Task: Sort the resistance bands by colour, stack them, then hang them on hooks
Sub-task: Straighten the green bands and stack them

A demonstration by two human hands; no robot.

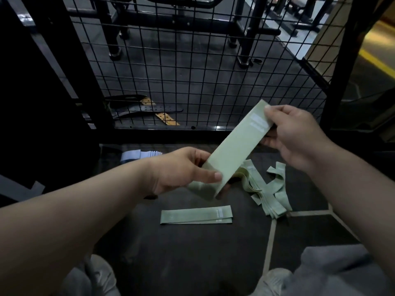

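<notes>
Green band (235, 146) slants from lower left to upper right, each end pinched: left grip (181, 169) low, right grip (299, 133) high.

One pale green band (233, 146), flat, white print near its top end, slanted in the air; low end pinched by left hand (181, 169), high end by right hand (295, 133). Small neat green stack (195, 215) lies flat on the floor below. Loose green heap (265, 189) just right of it. Pale lilac stack (139, 155) far left, partly hidden.

White print on green band (237, 144), seemingly text; illegible
</notes>
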